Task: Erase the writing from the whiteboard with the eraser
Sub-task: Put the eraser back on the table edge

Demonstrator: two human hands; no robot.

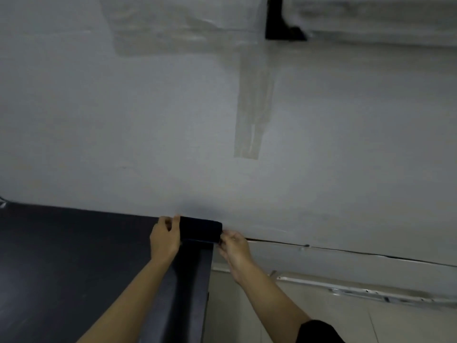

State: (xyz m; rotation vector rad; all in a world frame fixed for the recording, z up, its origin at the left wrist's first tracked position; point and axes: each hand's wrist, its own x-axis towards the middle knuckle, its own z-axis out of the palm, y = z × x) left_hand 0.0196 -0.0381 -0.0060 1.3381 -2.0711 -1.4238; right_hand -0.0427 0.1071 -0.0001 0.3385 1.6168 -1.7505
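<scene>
Holding a dark eraser (200, 230) w/ both hands at the table (74, 256) corner by the wall (148, 120): left hand (164, 240) pinches one end, right hand (233, 246) the other. No readable writing.

Two hands are in view, the left hand (164, 240) and the right hand (233, 246), with one dark eraser (200, 230) between them. There is one black table (74, 263), one whiteboard corner (371, 18) with one black bracket (277, 23), and two tape patches (254, 105) on the wall. One black sleeve (319, 332) shows.
</scene>
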